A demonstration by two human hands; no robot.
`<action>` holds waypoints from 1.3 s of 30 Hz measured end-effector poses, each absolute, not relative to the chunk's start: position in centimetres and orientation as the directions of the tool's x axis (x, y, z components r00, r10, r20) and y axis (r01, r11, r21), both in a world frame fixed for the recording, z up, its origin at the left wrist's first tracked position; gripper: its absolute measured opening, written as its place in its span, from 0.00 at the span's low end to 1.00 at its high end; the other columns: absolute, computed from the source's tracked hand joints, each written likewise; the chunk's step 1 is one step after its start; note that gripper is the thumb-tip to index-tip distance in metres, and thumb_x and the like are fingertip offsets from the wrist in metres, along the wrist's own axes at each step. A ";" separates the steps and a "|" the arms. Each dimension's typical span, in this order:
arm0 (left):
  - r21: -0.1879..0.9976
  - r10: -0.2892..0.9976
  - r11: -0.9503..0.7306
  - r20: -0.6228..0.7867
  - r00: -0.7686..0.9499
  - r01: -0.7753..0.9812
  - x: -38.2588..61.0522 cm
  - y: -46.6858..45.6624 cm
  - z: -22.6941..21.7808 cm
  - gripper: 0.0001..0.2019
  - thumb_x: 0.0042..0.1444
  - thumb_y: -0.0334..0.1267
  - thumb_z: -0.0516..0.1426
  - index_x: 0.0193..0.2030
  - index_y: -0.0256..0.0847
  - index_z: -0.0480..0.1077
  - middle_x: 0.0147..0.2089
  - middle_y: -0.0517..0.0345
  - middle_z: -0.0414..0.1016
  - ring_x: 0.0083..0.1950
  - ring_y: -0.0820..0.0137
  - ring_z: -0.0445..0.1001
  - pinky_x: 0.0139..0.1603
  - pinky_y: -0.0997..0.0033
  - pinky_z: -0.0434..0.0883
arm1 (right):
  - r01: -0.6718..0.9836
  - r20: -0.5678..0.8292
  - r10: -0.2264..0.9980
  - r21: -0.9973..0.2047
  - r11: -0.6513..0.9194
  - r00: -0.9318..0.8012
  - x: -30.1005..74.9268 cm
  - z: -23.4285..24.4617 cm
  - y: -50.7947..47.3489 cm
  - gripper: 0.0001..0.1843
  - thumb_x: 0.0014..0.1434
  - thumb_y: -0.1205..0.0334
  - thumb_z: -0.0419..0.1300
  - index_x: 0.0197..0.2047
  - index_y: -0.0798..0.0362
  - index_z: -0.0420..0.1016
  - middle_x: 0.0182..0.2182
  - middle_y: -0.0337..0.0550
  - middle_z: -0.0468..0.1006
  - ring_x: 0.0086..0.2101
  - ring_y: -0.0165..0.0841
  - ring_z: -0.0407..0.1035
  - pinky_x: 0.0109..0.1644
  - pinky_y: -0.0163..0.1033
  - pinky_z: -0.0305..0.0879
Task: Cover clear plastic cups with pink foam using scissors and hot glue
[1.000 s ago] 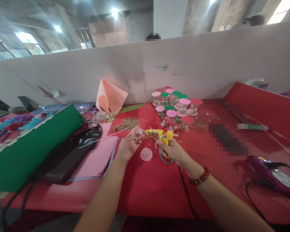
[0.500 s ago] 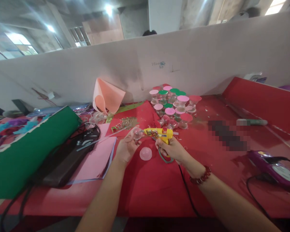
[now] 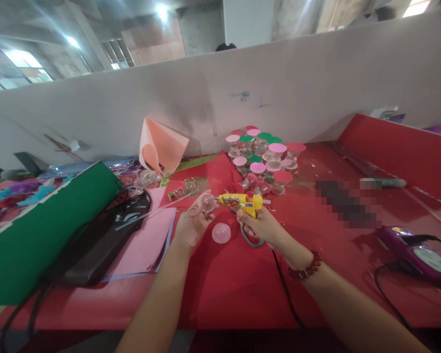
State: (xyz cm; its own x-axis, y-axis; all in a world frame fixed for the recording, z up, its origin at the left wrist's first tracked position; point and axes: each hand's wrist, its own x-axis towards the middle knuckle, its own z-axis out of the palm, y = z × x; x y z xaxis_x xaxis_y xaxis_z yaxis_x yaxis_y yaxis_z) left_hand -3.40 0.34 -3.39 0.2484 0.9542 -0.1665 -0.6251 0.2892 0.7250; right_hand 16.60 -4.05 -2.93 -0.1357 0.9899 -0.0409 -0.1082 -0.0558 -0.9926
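Observation:
My left hand point(image 3: 192, 223) has its fingers round a small clear plastic dome point(image 3: 208, 202). In my right hand point(image 3: 256, 223) is a yellow glue gun point(image 3: 238, 201), with a glue stick poking out of its back. Its nozzle points left and meets the dome's edge, or comes very close to it. My right hand also has green-handled scissors point(image 3: 252, 239) hanging from it, partly hidden by the fingers. A second clear dome point(image 3: 221, 233) lies on the red sheet just below and between my hands.
Behind my hands stand several clear dome pieces topped with coloured discs point(image 3: 257, 167). Pink paper point(image 3: 147, 245), a black bag point(image 3: 95, 255) and a green box point(image 3: 55, 230) lie to the left. A purple power strip point(image 3: 415, 255) sits at right; the glue gun's cord point(image 3: 284, 287) runs toward the front edge.
My hands, the dome and the glue gun keep almost the same pose. The whole view has shifted very slightly.

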 end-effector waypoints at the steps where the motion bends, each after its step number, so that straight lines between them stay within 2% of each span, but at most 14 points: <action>1: 0.728 0.954 0.289 -0.165 0.251 -0.622 -3.4 0.3 -3.4 0.25 0.55 0.28 0.55 0.61 0.40 0.66 0.44 0.50 0.78 0.44 0.64 0.75 0.38 0.68 0.68 | -0.101 -0.048 0.990 -0.993 -0.061 -0.129 16.6 -2.8 -4.1 0.24 0.48 0.40 0.65 0.24 0.52 0.64 0.13 0.29 0.61 0.13 0.21 0.52 0.17 0.30 0.47; 4: 0.736 0.954 0.288 -0.160 0.255 -0.612 -3.4 0.3 -3.3 0.26 0.55 0.29 0.56 0.62 0.41 0.65 0.44 0.51 0.78 0.44 0.65 0.76 0.37 0.68 0.68 | -0.077 -0.068 0.991 -0.994 -0.077 -0.111 16.5 -2.3 -4.2 0.24 0.48 0.41 0.65 0.24 0.52 0.63 0.12 0.28 0.60 0.13 0.21 0.52 0.17 0.31 0.46; 10: 0.731 0.957 0.278 -0.157 0.242 -0.623 -3.3 0.1 -3.1 0.22 0.56 0.28 0.55 0.59 0.39 0.68 0.43 0.51 0.78 0.44 0.65 0.76 0.36 0.69 0.68 | -0.068 -0.075 0.990 -0.994 -0.083 -0.118 16.5 -1.9 -4.4 0.24 0.47 0.40 0.65 0.22 0.51 0.61 0.11 0.28 0.59 0.13 0.21 0.50 0.17 0.31 0.45; 15: 0.719 0.957 0.281 -0.162 0.240 -0.635 -3.5 0.2 -3.2 0.22 0.57 0.28 0.55 0.59 0.40 0.67 0.41 0.51 0.78 0.43 0.64 0.76 0.36 0.68 0.68 | -0.072 -0.109 0.988 -0.991 -0.117 -0.109 16.4 -2.0 -4.4 0.23 0.46 0.41 0.65 0.25 0.51 0.62 0.11 0.27 0.59 0.13 0.21 0.50 0.17 0.30 0.45; 29: 0.677 0.956 0.295 -0.209 0.208 -0.674 -3.5 0.3 -3.0 0.18 0.57 0.29 0.54 0.55 0.39 0.69 0.39 0.53 0.78 0.39 0.66 0.77 0.35 0.69 0.69 | -0.013 -0.104 0.984 -0.994 -0.107 -0.144 16.4 -2.6 -4.4 0.20 0.50 0.45 0.63 0.26 0.51 0.62 0.12 0.26 0.58 0.13 0.21 0.50 0.16 0.30 0.46; 39: 0.676 0.956 0.294 -0.220 0.196 -0.675 -3.1 0.0 -2.6 0.21 0.56 0.28 0.56 0.57 0.39 0.68 0.39 0.54 0.78 0.36 0.68 0.76 0.33 0.70 0.68 | -0.038 -0.131 0.980 -0.990 -0.138 -0.153 16.2 -2.0 -4.8 0.19 0.50 0.46 0.64 0.28 0.51 0.63 0.10 0.25 0.58 0.12 0.21 0.50 0.15 0.28 0.45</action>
